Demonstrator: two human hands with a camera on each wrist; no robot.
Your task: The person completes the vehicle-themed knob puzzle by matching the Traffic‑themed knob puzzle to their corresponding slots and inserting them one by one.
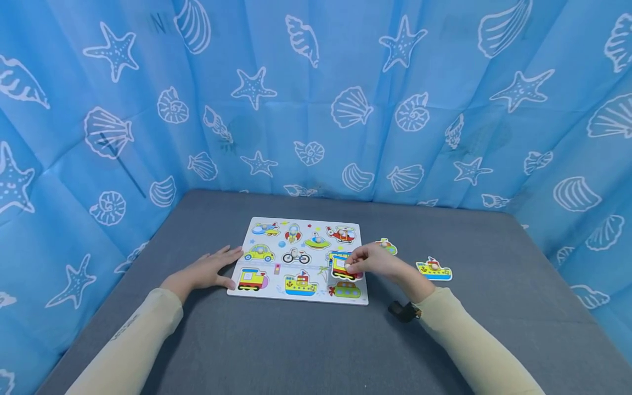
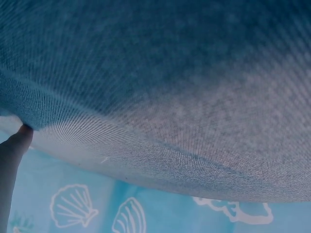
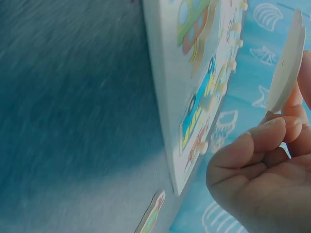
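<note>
A white puzzle board (image 1: pixel 276 258) printed with vehicles lies flat on the table. My right hand (image 1: pixel 379 261) pinches a train puzzle piece (image 1: pixel 340 267) by its knob, above the board's right side. Seen edge-on in the right wrist view, the train piece (image 3: pixel 287 65) is off the board. Against the board's left edge my left hand (image 1: pixel 209 270) rests with fingers spread. Its thumb (image 2: pixel 17 141) shows in the left wrist view. Pieces with knobs sit on the board, among them a car (image 1: pixel 259 253), a bicycle (image 1: pixel 296 256) and a helicopter (image 1: pixel 342 235).
Right of the board, a boat piece (image 1: pixel 434 269) and a partly hidden green piece (image 1: pixel 387 246) lie on the grey table (image 1: pixel 296 345). A dark strap (image 1: pixel 405 311) is at my right wrist. A blue curtain (image 1: pixel 316 137) with white shells stands behind the table.
</note>
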